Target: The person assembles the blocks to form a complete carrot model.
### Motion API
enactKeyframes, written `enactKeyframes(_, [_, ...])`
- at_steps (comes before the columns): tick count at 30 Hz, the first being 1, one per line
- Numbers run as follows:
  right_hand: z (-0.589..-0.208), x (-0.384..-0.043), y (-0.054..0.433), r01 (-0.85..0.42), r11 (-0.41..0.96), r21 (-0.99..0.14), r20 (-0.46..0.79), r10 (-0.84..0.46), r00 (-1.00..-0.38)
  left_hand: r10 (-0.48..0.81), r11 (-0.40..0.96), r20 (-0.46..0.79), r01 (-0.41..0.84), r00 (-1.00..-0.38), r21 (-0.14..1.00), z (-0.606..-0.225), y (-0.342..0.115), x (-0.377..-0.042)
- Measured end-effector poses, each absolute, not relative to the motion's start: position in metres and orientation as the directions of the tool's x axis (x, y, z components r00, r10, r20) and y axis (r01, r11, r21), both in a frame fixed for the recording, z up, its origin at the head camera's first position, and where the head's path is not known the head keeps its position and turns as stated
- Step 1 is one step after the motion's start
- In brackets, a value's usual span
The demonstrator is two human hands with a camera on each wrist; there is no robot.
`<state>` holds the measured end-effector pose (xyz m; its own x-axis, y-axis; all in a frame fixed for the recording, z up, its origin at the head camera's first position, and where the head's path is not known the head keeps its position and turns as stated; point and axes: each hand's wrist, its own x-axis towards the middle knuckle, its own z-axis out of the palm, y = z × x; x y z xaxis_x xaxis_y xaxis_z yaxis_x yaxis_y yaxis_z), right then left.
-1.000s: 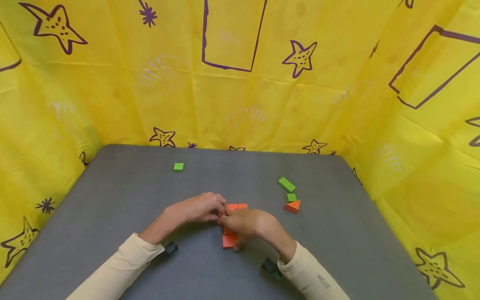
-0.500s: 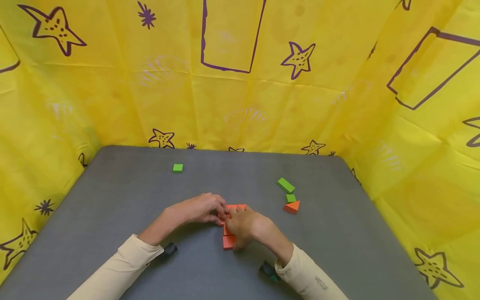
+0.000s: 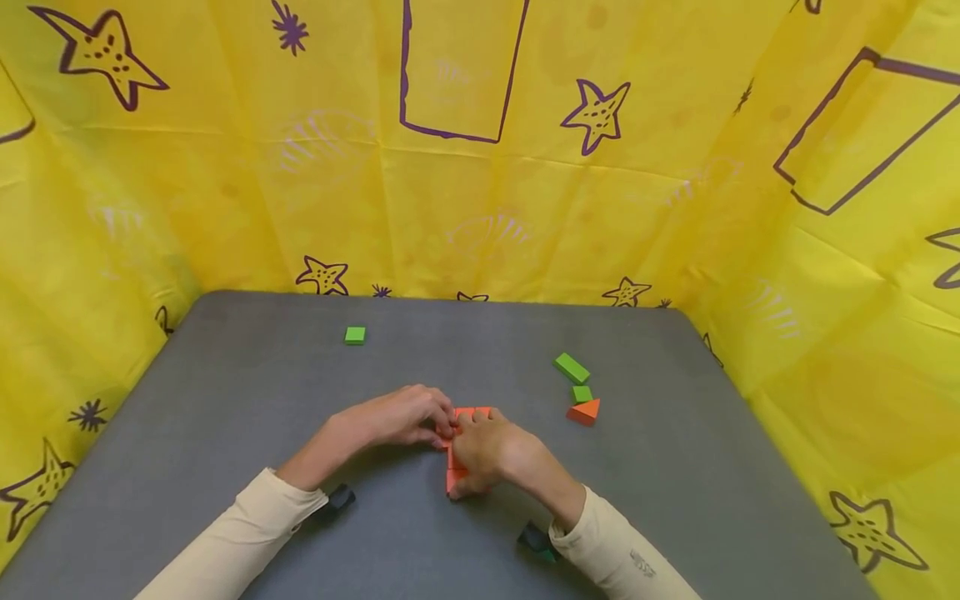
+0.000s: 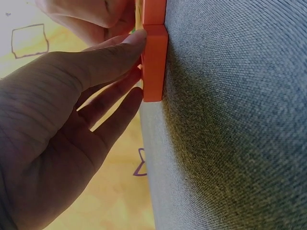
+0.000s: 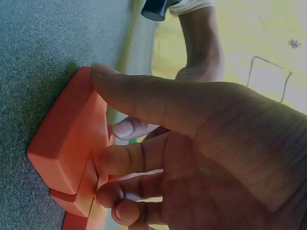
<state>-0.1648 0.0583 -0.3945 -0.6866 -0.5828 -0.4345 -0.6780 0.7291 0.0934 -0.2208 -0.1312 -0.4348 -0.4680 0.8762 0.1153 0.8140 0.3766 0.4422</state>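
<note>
Several orange blocks lie flat and close together on the grey table [image 3: 420, 542], partly covered by both hands. My left hand [image 3: 408, 417] is at the left side of the group, its thumb and fingers pinching an orange block [image 4: 156, 67] at its upper edges. Over the group spreads my right hand [image 3: 498, 450]. Its thumb lies on a corner of the nearest orange block [image 5: 60, 139], and its other fingertips rest on the tops of the blocks beyond. The left thumb shows just past the right hand's fingers in the right wrist view.
Off to the right lie a long green block [image 3: 572, 367], a small green block [image 3: 581, 394] and an orange triangular block [image 3: 585, 412]. A flat green block [image 3: 356, 336] sits near the far edge. Yellow patterned cloth [image 3: 465, 217] surrounds the table.
The right hand's fingers have moved from beside the left fingertips onto the block tops, and its thumb has shifted left along the nearest block. The left hand has hardly moved.
</note>
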Motion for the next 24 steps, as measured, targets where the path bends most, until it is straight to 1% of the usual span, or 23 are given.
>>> enactKeyframes(4, [-0.392, -0.169, 0.062, -0.674, 0.738, 0.04, -0.449, -0.589, -0.672, 0.875, 0.386, 0.102, 0.808, -0.474, 0.444, -0.434, -0.13, -0.221])
enactKeyframes(8, [-0.381, -0.182, 0.075, -0.635, 0.772, -0.028, -0.469, -0.572, -0.674, 0.873, 0.399, 0.083, 0.802, -0.481, 0.445, -0.434, -0.131, -0.221])
enactKeyframes(13, [-0.358, -0.201, 0.109, -0.566, 0.818, -0.1, -0.434, -0.548, -0.715, 0.86, 0.43, 0.054, 0.779, -0.507, 0.457, -0.431, -0.133, -0.221])
enactKeyframes(16, [-0.349, -0.213, 0.138, -0.49, 0.859, -0.15, -0.411, -0.505, -0.759, 0.854, 0.448, 0.028, 0.764, -0.519, 0.464, -0.43, -0.134, -0.219])
enactKeyframes(18, [-0.348, -0.221, 0.157, -0.418, 0.895, -0.154, -0.409, -0.443, -0.798, 0.852, 0.456, 0.019, 0.758, -0.524, 0.467, -0.429, -0.133, -0.219])
enactKeyframes(20, [-0.349, -0.23, 0.174, -0.336, 0.933, -0.131, -0.422, -0.359, -0.832, 0.85, 0.459, 0.016, 0.755, -0.527, 0.468, -0.429, -0.132, -0.218])
enactKeyframes(22, [-0.353, -0.237, 0.187, -0.273, 0.957, -0.096, -0.444, -0.287, -0.849, 0.851, 0.457, 0.019, 0.759, -0.524, 0.463, -0.43, -0.131, -0.219])
enactKeyframes(24, [-0.357, -0.242, 0.195, -0.251, 0.967, -0.051, -0.467, -0.246, -0.849, 0.854, 0.456, 0.017, 0.763, -0.521, 0.459, -0.43, -0.13, -0.219])
